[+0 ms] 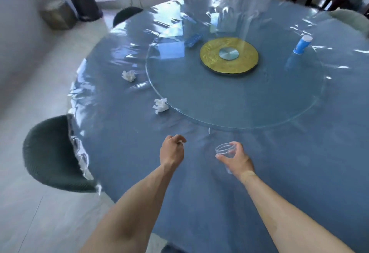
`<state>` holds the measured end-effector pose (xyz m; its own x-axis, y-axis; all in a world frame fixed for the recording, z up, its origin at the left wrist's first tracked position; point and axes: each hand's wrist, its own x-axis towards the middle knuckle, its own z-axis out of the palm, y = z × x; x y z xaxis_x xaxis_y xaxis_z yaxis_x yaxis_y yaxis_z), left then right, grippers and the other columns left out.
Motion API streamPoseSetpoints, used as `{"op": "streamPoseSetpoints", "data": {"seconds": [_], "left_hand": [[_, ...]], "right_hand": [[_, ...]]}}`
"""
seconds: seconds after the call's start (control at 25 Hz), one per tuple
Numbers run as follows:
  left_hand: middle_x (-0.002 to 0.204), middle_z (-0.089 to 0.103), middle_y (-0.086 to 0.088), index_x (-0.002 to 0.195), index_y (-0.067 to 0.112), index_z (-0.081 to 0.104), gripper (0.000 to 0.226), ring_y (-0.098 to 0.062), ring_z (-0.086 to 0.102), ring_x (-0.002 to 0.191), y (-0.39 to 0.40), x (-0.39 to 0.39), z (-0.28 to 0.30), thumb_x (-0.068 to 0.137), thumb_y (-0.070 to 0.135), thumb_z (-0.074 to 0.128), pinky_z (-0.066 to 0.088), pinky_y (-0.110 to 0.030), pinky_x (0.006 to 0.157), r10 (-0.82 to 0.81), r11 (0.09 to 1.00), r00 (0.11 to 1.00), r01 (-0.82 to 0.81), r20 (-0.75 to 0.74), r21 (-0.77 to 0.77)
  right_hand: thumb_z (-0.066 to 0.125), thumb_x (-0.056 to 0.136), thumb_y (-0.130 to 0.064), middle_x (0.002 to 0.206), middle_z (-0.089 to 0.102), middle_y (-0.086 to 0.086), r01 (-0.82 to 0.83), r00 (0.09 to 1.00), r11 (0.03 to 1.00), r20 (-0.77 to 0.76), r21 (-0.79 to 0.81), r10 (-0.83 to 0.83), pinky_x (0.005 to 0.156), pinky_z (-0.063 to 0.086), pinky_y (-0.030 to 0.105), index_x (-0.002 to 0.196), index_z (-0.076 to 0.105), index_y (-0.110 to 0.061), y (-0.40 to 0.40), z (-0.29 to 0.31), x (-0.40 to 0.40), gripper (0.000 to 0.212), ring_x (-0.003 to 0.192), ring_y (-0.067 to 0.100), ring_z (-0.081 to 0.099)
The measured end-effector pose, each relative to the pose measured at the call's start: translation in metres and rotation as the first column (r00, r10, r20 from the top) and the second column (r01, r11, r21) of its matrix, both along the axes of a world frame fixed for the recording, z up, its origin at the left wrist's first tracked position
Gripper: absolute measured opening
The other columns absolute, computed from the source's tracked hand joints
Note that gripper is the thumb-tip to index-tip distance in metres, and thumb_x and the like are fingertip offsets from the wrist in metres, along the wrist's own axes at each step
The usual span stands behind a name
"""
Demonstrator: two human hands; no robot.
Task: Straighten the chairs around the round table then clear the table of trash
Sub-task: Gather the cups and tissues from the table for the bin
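Right grip: right hand (237, 159) wraps a clear plastic cup (225, 149), thumb on the near wall, fingers round the far side, rim tilted up toward the table's middle; cup looks lifted just off the cloth, though that is hard to tell.
Left grip: left hand (171, 150) loosely curled, nothing in it, hovering just left of the cup.
Next target, my guess: near tissue wad (160, 105), ahead and left of the free left hand — clearly the nearer hand for it.
Axis: the wad is a crumpled lump, no real long axis; any pinch from above should do.
Second wad: far tissue wad (128, 75), farther ahead and left along the same line.
Tissue count: two.
Cups: one clear, held.
Farther out: blue-and-white tube (302, 44) far ahead right of the cup hand; blue packet (193, 39) beyond the glass turntable (235, 112).
Chairs: three seen — green chair (54, 152) left of the hands, dark chair (124, 15) far left, pale chair (351, 19) far right.
Surface: round table (139, 172).
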<state>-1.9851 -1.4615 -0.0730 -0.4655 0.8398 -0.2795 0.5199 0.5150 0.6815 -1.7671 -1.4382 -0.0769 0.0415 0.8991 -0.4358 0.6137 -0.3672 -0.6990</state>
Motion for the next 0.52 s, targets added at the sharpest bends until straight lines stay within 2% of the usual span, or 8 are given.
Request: {"op": "streamPoseSetpoints", "data": {"seconds": [0.08,0.32,0.52], "left_hand": [[0.103,0.055,0.002,0.09,0.024,0.071,0.04,-0.02,0.058,0.086,-0.019,-0.02,0.013,0.085,0.003,0.038,0.044,-0.026,0.073,0.067,0.997,0.998,-0.066,-0.022,0.028],[0.099,0.059,-0.006,0.089,0.02,0.068,0.031,-0.022,0.054,0.083,-0.039,-0.077,0.033,0.087,0.006,0.04,0.038,-0.026,0.07,0.177,0.984,0.981,-0.174,-0.082,0.042],[0.103,0.057,-0.006,0.098,0.018,0.066,0.021,-0.022,0.057,0.084,-0.023,-0.118,0.023,0.091,0.015,0.046,0.048,-0.03,0.077,0.184,0.98,0.983,-0.182,-0.022,0.08]], "right_hand": [[0.081,0.072,-0.04,0.094,0.062,-0.013,-0.07,0.998,0.997,-0.007,0.021,0.07,0.087,0.049,0.033,0.123,0.048,-0.027,-0.004,0.005,-0.019,0.062,0.101,0.02,0.063],[0.076,0.071,-0.048,0.113,0.064,-0.006,-0.225,0.974,0.974,0.02,0.037,0.224,0.086,0.047,0.031,0.127,0.045,-0.031,0.001,0.021,-0.07,0.067,0.108,0.022,0.061],[0.077,0.072,-0.045,0.114,0.063,-0.004,-0.21,0.978,0.977,0.013,0.043,0.21,0.088,0.047,0.032,0.128,0.046,-0.029,0.016,0.02,-0.114,0.066,0.108,0.021,0.06]]}}
